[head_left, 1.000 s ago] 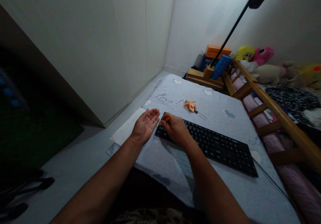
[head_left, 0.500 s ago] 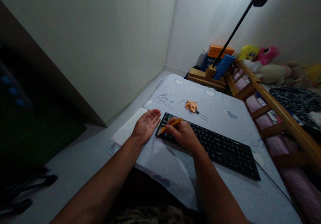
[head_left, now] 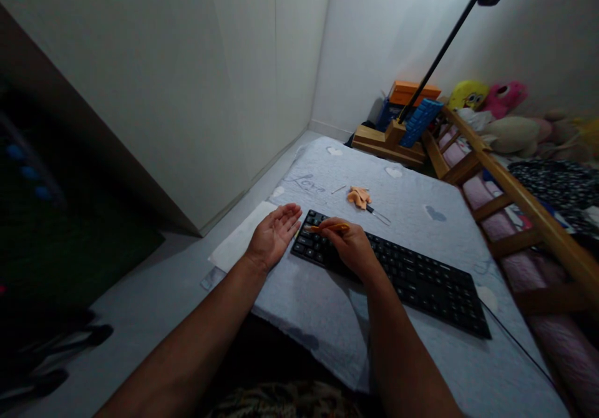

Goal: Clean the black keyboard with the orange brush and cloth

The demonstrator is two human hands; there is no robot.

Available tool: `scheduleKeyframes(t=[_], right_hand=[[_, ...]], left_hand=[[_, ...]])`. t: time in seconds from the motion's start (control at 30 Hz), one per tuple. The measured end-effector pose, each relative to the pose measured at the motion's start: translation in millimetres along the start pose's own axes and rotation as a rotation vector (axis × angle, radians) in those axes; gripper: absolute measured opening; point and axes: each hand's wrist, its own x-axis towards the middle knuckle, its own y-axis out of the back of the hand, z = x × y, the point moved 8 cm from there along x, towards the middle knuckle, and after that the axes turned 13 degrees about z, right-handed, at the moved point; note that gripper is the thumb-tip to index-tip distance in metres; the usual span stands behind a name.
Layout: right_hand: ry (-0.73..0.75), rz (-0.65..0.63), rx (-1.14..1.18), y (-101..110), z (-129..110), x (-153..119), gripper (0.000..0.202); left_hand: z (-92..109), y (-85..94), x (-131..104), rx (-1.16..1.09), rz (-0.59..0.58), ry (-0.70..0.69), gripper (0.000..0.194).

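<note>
A black keyboard (head_left: pixel 421 281) lies slantwise on a cloth-covered surface (head_left: pixel 304 309). Over its left part, my right hand (head_left: pixel 349 243) pinches a small brush (head_left: pixel 340 226) with an orange-yellow handle; the bristle end points left onto the keys. My left hand (head_left: pixel 274 234) is palm up with fingers stretched out, beside the keyboard's left end, and holds nothing. Beyond the keyboard lie a crumpled orange cloth (head_left: pixel 359 197), a thin two-pronged tool (head_left: pixel 378 214) with a dark handle, and a small white stick (head_left: pixel 338 189), perhaps a cotton swab.
White paper or cloth (head_left: pixel 238 234) lies under my left forearm. The keyboard's cable (head_left: pixel 515 337) runs to the lower right. A wooden bed rail (head_left: pixel 519 187) borders the right side, with plush toys behind. A tall cabinet (head_left: pixel 224 93) stands left; a lamp pole (head_left: pixel 440 56) rises at the back.
My right hand has moved a little right, and the brush tip has shifted up and right across the keys. The handle lies flatter now. My left hand stays in place.
</note>
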Motion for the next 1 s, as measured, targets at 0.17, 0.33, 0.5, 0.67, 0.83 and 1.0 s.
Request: scheduleKeyframes(t=[0.17, 0.33, 0.5, 0.67, 0.83, 1.0], right_hand=[[-0.007, 0.015, -0.010, 18.7, 1.7, -1.6, 0.016], [0.015, 0.053, 0.084, 12.4, -2.3, -1.0, 0.017], [0.027, 0.040, 0.033, 4.7, 1.8, -3.1, 0.017], [0.020, 0.192, -0.081, 25.9, 4.7, -4.1, 0.016], [0.040, 0.239, -0.065, 22.2, 0.5, -6.7, 0.016], [0.130, 0.188, -0.181, 7.2, -9.8, -11.6, 0.015]], left_hand=[[0.4, -0.7, -0.5, -0.004, 0.000, -0.002, 0.016], [0.6, -0.3, -1.5, 0.003, 0.009, -0.006, 0.015], [1.0, -0.6, -1.1, 0.008, 0.004, -0.010, 0.014], [1.2, -1.3, -1.6, 0.007, 0.005, -0.004, 0.015], [1.6, -2.2, -4.0, 0.010, 0.004, -0.010, 0.015], [1.3, -1.2, -3.1, 0.010, -0.004, -0.008, 0.016]])
